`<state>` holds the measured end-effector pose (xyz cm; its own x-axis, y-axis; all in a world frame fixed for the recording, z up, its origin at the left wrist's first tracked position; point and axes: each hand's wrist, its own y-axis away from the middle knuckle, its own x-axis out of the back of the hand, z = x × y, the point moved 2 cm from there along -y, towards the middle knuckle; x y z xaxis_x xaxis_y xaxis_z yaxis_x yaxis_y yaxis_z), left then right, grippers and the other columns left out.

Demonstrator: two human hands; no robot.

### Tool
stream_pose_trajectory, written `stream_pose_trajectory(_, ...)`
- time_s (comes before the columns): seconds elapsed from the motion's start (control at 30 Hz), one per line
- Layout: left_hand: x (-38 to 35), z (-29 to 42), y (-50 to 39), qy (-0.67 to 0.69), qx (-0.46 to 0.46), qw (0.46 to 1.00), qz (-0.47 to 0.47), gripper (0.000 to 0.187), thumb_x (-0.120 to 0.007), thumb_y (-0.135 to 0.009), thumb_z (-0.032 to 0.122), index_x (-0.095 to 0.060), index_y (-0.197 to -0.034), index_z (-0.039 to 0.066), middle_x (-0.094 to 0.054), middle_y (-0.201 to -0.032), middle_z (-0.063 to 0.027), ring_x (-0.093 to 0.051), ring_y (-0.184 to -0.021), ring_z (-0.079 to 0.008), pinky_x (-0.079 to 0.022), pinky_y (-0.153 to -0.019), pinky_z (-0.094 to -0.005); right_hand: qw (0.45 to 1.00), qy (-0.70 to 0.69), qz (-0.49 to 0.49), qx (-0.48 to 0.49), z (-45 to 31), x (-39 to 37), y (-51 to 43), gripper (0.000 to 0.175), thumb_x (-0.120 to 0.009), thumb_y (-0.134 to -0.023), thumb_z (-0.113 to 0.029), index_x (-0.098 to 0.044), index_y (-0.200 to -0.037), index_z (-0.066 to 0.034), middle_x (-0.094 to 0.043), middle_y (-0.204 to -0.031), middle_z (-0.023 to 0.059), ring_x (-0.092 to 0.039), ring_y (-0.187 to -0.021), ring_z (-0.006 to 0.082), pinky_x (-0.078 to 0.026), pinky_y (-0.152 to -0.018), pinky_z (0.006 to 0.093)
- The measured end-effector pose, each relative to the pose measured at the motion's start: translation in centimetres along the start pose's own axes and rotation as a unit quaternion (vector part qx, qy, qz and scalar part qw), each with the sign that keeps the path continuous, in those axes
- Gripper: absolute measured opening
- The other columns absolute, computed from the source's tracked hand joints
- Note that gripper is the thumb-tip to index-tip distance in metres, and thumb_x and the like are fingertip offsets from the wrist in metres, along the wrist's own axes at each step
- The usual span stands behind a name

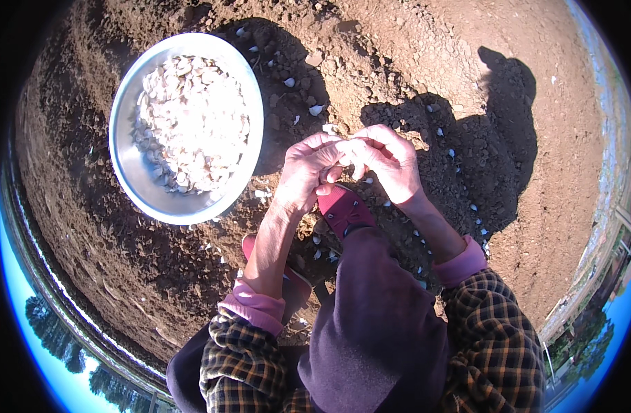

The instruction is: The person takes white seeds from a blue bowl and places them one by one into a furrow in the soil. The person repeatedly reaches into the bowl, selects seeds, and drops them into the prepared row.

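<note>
My left hand (304,169) and my right hand (390,161) meet in front of me, with their fingertips pinched together. Between them is a small pale piece (348,149), seemingly a garlic clove; fingers and glare hide most of it. To the left of my hands, a wide metal basin (123,155) holds a heap of garlic cloves (189,124), washed out by sunlight in the middle. Beyond my fingertips, a pale garlic piece (330,128) lies on the soil. Just below my hands is the toe of my red shoe (341,206).
Single garlic cloves (316,110) lie spread over the brown, clumpy soil (398,41), on both sides of my shoe. My other shoe (297,289) stands at the lower left, near my left forearm. Dark shadows (501,155) fall across the ground at the right.
</note>
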<state>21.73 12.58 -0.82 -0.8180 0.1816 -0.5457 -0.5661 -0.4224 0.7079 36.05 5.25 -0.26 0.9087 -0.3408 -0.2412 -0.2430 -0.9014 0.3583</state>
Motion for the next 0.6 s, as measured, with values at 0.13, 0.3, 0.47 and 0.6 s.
stream_pose_trajectory(0.13, -0.1, -0.1, -0.1, -0.051, -0.017, 0.999, 0.007, 0.015, -0.070, -0.085, 0.010, -0.061, -0.093, 0.002, -0.060, -0.069, -0.0027, -0.048, -0.048, -0.0046, -0.029, -0.034, -0.0173, 0.996, 0.083, 0.032, 0.017, 0.0, -0.1, 0.2, 0.014, -0.057, -0.091, -0.005, -0.063, -0.103, 0.0012, -0.064, -0.079, 0.0067, -0.059, -0.064, 0.0102, -0.047, -0.058, 0.0220)
stream_pose_trajectory(0.3, -0.1, -0.3, -0.3, -0.045, -0.032, 0.997, 0.057, 0.015, -0.073, -0.081, 0.008, -0.062, -0.090, 0.002, -0.059, -0.066, -0.0026, -0.049, -0.047, -0.0047, -0.030, -0.034, -0.0175, 0.961, 0.216, 0.012, 0.174, -0.6, -0.4, 0.5, 0.014, -0.066, -0.082, -0.002, -0.065, -0.096, -0.0012, -0.063, -0.086, 0.0104, -0.062, -0.074, 0.0203, -0.049, -0.064, 0.0299)
stream_pose_trajectory(0.47, -0.6, -0.8, -0.3, -0.106, -0.008, 0.992, 0.063, 0.010, -0.068, -0.085, 0.009, -0.063, -0.092, 0.004, -0.059, -0.065, -0.0026, -0.048, -0.047, -0.0050, -0.031, -0.035, -0.0168, 0.960, 0.238, -0.003, 0.146, 0.0, 0.7, 0.5, 0.014, -0.060, -0.082, 0.005, -0.063, -0.094, -0.0025, -0.061, -0.082, 0.0078, -0.056, -0.066, 0.0125, -0.047, -0.058, 0.0275)
stream_pose_trajectory(0.6, -1.0, -1.3, -0.5, -0.071, -0.024, 0.996, 0.052, 0.010, -0.067, -0.087, 0.010, -0.062, -0.092, 0.003, -0.062, -0.072, -0.0043, -0.050, -0.051, -0.0056, -0.031, -0.035, -0.0167, 0.978, 0.189, 0.027, 0.084, 1.3, 4.3, -0.8, 0.009, -0.062, -0.086, -0.002, -0.063, -0.094, 0.0000, -0.061, -0.080, -0.0001, -0.057, -0.072, 0.0059, -0.048, -0.062, 0.0219)
